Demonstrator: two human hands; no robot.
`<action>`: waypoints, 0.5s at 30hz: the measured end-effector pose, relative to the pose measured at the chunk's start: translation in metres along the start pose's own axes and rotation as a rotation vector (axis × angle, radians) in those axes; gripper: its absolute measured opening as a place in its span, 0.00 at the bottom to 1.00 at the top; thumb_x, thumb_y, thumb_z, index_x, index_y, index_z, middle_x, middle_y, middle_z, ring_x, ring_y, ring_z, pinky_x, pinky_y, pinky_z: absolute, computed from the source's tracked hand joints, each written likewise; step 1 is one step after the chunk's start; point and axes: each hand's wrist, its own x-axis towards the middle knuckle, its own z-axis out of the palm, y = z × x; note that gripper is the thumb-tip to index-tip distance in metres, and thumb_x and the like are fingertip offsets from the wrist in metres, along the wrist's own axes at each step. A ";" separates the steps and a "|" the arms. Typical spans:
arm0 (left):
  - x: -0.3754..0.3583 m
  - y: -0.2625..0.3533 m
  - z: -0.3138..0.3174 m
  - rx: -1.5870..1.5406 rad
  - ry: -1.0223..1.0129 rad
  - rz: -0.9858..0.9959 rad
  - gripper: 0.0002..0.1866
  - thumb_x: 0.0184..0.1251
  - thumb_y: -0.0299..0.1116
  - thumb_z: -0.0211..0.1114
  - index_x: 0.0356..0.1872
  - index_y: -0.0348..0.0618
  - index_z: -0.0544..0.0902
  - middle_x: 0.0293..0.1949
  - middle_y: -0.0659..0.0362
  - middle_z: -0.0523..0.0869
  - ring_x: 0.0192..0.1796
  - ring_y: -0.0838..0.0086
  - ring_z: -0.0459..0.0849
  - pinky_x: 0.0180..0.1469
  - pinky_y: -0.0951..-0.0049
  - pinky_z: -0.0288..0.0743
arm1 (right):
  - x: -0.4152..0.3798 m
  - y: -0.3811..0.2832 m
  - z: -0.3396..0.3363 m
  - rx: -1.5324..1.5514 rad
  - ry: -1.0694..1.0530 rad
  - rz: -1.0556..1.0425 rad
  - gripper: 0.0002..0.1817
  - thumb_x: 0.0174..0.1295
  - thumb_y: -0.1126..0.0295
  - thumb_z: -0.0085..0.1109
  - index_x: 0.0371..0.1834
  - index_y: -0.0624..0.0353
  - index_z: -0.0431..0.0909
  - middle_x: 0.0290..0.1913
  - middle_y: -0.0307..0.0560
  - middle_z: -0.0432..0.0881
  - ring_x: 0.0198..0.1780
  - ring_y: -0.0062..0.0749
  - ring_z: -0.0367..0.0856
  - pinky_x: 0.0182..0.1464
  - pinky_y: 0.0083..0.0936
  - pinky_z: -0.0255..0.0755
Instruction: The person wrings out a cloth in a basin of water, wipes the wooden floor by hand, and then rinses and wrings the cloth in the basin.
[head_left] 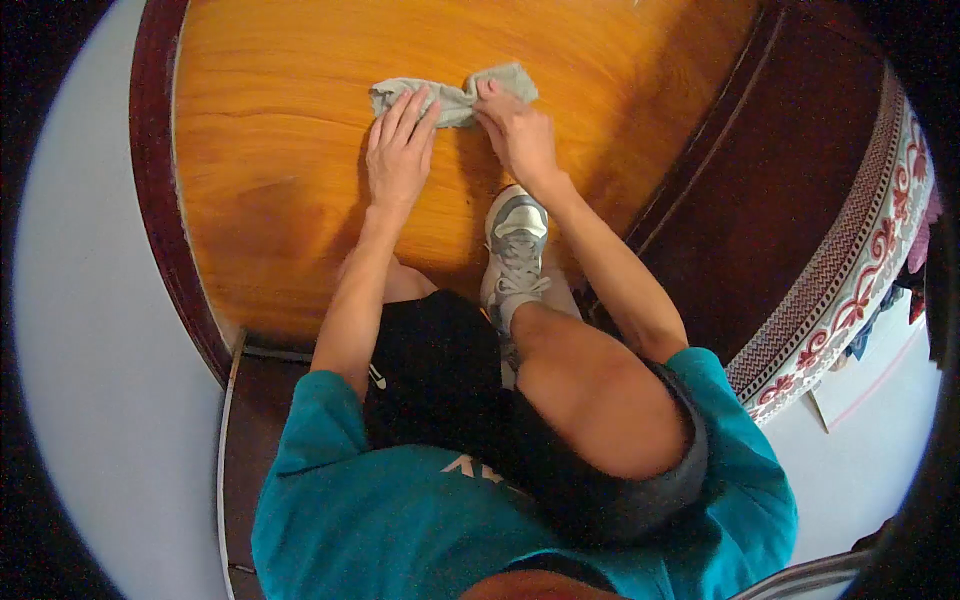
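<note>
A pale grey-green cloth (455, 106) lies bunched and stretched sideways on the glossy orange wood-grain surface (300, 160). My left hand (400, 155) rests on the cloth's left part, palm down with its fingers stretched out. At the cloth's right part, my right hand (524, 138) has its fingers curled and pinches the fabric, which is folded up beside the fingertips. Both forearms reach forward past my knees. Just below my right hand stands a grey-and-white sneaker (517, 240) on my foot.
A dark red-brown wooden border (155, 160) edges the surface on the left, beside a pale wall (80, 260). To the right runs a dark brown panel (780, 200), with a red-and-white patterned fabric (860, 270) along it. A pale floor shows at lower right.
</note>
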 end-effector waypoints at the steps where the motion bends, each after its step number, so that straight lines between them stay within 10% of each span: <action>1: 0.002 0.000 -0.001 -0.007 0.056 -0.002 0.20 0.71 0.31 0.62 0.63 0.43 0.79 0.69 0.58 0.76 0.72 0.60 0.71 0.70 0.57 0.66 | -0.002 -0.006 -0.008 -0.003 0.007 -0.007 0.12 0.66 0.68 0.60 0.49 0.58 0.85 0.60 0.52 0.83 0.59 0.50 0.82 0.58 0.41 0.79; 9: 0.029 0.054 -0.044 -0.161 0.110 -0.056 0.10 0.68 0.31 0.67 0.48 0.42 0.85 0.42 0.54 0.89 0.47 0.59 0.85 0.52 0.61 0.76 | 0.004 -0.027 -0.088 0.284 0.122 0.066 0.11 0.68 0.66 0.59 0.49 0.54 0.85 0.48 0.57 0.86 0.48 0.57 0.85 0.50 0.48 0.79; 15: 0.007 0.090 -0.158 -0.080 0.112 -0.117 0.11 0.69 0.31 0.65 0.48 0.41 0.86 0.43 0.52 0.89 0.45 0.57 0.85 0.50 0.60 0.77 | 0.006 -0.089 -0.171 0.216 -0.142 -0.069 0.13 0.68 0.63 0.60 0.47 0.58 0.86 0.41 0.59 0.87 0.43 0.57 0.85 0.46 0.46 0.79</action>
